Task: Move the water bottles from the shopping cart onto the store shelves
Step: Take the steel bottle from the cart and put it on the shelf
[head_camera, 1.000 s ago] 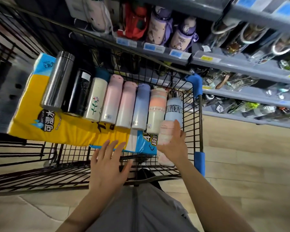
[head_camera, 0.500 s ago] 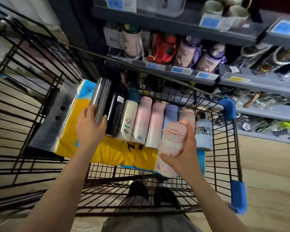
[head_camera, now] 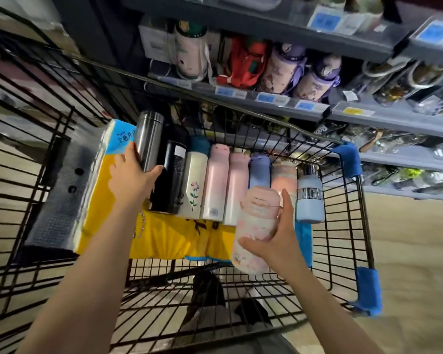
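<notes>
While a row of bottles lies in the shopping cart, the right hand grips a pink floral bottle lifted above it; the left hand clasps the steel flask. Shelving has apparently barely begun.

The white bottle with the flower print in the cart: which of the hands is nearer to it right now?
Left. The left hand grips the steel bottle, one black bottle away from the white flower bottle. The right hand holds the pink bottle farther right, past two pink bottles.
</notes>
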Demonstrator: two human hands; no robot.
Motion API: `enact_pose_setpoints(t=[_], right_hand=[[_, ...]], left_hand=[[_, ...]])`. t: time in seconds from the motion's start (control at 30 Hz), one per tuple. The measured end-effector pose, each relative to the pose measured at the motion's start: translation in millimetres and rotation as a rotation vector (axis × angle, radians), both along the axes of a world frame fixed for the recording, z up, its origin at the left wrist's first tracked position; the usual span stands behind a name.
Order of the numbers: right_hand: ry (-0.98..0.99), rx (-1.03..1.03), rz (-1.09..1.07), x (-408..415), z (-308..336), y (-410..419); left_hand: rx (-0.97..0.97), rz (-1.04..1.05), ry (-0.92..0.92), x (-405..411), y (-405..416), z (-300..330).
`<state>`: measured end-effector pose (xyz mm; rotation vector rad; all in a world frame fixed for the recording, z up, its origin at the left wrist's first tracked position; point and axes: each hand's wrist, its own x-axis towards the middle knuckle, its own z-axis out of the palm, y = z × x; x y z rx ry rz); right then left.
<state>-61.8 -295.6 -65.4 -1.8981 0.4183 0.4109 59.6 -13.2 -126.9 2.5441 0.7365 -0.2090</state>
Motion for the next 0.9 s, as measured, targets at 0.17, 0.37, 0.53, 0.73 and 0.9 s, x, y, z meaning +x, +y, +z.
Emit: enact_pose_setpoints(t=[0.17,0.37,0.53,0.73,0.9], right_hand=[[0.121,0.104,-0.042,5,-14,-2],[0.2,0.215,-0.097,12,-20,1],[0.161,0.228,-0.092,10,-10,-7],[0.069,0.264,-0.189,-6,11,-43],[-0.111,0.293,-0.304,-39,41,-105]], left_hand=[[-0.085,0.062,-0.067,-16,7,-2],[-0.117,0.146,-0.265,-67,-2,20],[-0.432,0.162,-0.339,-102,-31,41],[-0.832,0.104,-0.344,-132,-111,72],[-0.893,-0.042,-0.345,-155,-177,90]])
